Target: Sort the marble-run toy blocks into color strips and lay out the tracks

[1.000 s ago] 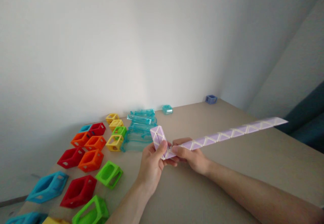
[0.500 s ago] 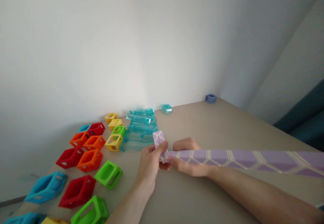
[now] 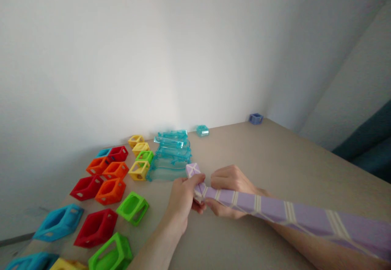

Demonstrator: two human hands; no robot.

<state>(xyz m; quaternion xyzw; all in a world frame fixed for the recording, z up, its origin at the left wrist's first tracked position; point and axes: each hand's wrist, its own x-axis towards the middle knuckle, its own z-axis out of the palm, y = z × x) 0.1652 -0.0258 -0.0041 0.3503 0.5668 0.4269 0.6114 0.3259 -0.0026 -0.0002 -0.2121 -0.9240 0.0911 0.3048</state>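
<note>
Both left hand (image 3: 178, 198) and right hand (image 3: 232, 178) grip a purple bar (image 3: 273, 208); teal pieces (image 3: 174, 152) lie behind, perhaps partly hidden.

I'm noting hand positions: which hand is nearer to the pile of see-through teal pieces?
Left. The left hand is just this side of the pile of see-through teal pieces; the right hand is farther off, to its right.

Jointed lavender strip (image 3: 271, 208) with whitish seam lines, which I hold raised above the table (image 3: 232, 148): its short end (image 3: 193, 170) bends off on the back-edge side, while its straight long run extends rightward, nearer me, out of view.
</note>
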